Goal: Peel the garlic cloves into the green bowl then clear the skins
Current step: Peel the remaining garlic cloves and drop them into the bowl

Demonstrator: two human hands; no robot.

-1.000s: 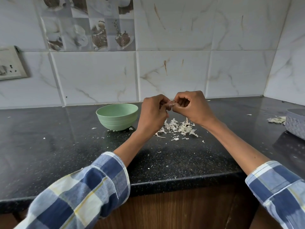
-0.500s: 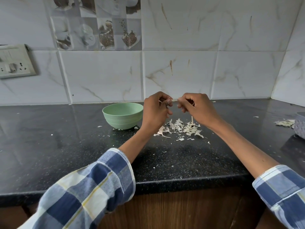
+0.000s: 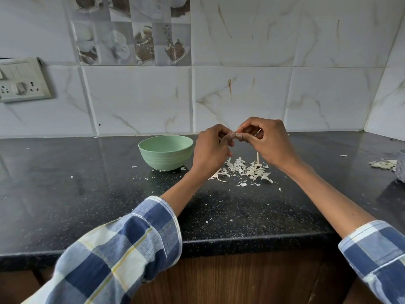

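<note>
Both hands are raised above the black counter (image 3: 87, 194), fingertips meeting. My left hand (image 3: 211, 150) pinches a small garlic clove (image 3: 235, 135), mostly hidden by fingers. My right hand (image 3: 266, 141) pinches the clove's other end, and a thin strip of skin (image 3: 258, 132) sticks out between its fingers. The green bowl (image 3: 166, 152) stands just left of my left hand; its inside is hidden from here. A pile of white garlic skins (image 3: 245, 170) lies on the counter under the hands, with a pale stalk piece (image 3: 258, 159) standing in it.
More skins (image 3: 383, 164) lie at the far right next to a grey textured container (image 3: 401, 167) at the frame edge. Small skin flecks dot the counter. A switch and socket plate (image 3: 20, 81) is on the tiled wall at left. The counter's front edge runs below my forearms.
The hands had drawn slightly apart half a second ago and have come back together on the clove. A strip of skin now shows in my right fingers. The view shifted.
</note>
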